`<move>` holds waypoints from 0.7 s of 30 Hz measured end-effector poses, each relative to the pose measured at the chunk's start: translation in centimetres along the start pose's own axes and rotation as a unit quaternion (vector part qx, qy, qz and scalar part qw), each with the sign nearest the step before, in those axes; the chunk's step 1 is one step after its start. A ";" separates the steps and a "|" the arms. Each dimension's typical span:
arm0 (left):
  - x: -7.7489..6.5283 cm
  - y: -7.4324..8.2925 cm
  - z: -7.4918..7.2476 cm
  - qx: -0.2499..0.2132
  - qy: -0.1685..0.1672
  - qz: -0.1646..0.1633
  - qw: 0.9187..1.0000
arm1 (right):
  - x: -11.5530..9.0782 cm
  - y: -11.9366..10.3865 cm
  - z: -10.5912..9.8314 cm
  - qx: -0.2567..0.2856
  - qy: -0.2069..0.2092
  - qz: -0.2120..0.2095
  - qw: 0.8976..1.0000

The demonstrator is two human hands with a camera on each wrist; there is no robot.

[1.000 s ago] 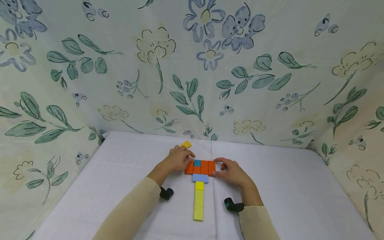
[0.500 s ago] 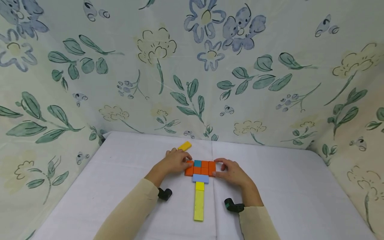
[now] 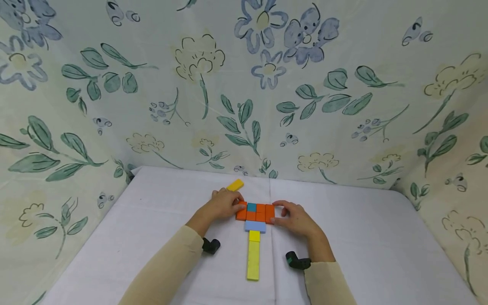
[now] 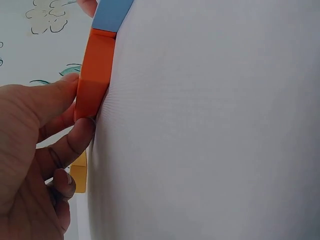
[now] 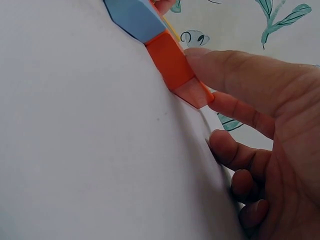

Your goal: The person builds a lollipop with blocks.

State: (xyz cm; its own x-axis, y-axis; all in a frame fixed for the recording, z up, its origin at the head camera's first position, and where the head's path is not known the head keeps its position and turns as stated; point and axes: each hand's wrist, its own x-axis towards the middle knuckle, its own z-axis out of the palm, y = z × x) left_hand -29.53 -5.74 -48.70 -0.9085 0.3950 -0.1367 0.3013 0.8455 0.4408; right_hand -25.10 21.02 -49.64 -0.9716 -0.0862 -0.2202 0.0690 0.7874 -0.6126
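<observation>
Flat coloured blocks form a figure on the cloth in the head view. Its wide top is a row of orange blocks with a teal square set among them. My left hand pinches the leftmost orange block, thumb on its upper side in the left wrist view. At the opposite end, my right hand holds the rightmost orange block between thumb and index finger, its other fingers loosely curled. Below the row lie a light blue block, a small yellow block and a long yellow block.
A loose yellow block lies behind my left hand, partly covered by it. White cloth covers the table, and a flowered curtain rises behind and at both sides. Each wrist carries a black camera.
My left hand has shifted slightly left and nearer, its thumb now on the leftmost orange block. That block angled a little, then straightened against the row. The right hand has stayed in place.
</observation>
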 end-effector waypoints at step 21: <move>-0.1 -0.3 -0.6 0.006 0.112 -0.080 0.990 | 0.1 0.1 0.0 0.000 -0.001 -0.002 1.000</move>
State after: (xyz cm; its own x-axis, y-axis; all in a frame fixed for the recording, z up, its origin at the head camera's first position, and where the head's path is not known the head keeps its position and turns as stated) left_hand -29.73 -6.26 -48.26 -0.9859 0.1672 -0.0021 0.1510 0.8953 0.4190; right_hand -25.18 21.09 -49.67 -0.9714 -0.0901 -0.2199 0.0661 0.7866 -0.6140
